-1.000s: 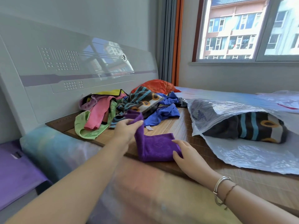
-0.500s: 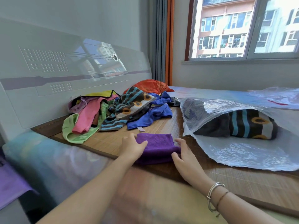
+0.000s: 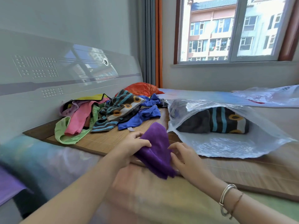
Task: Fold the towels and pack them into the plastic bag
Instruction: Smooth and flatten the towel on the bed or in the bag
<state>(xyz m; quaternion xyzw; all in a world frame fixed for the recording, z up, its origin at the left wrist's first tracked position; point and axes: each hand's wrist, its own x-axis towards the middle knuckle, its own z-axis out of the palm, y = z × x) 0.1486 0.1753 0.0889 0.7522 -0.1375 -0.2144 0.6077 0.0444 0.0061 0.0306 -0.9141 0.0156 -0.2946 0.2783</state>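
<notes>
Loose towel pile (image 3: 103, 113) sits back left on the bamboo mat (image 3: 97, 141). Left hand (image 3: 129, 147) pinches the folded purple towel (image 3: 155, 149) – lifted, tilted, hanging between both hands. Right hand (image 3: 186, 157) touches its right edge, fingers loosely bent. Plastic bag (image 3: 226, 143) lies just right, striped towel (image 3: 223, 120) inside.

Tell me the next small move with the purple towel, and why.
Probably carry the purple towel right, toward the open mouth of the plastic bag. The left hand grips the towel, which looks folded and lifted off the mat, with the right hand beside it. The bag's mouth faces the hands, and a striped towel already lies inside.
</notes>
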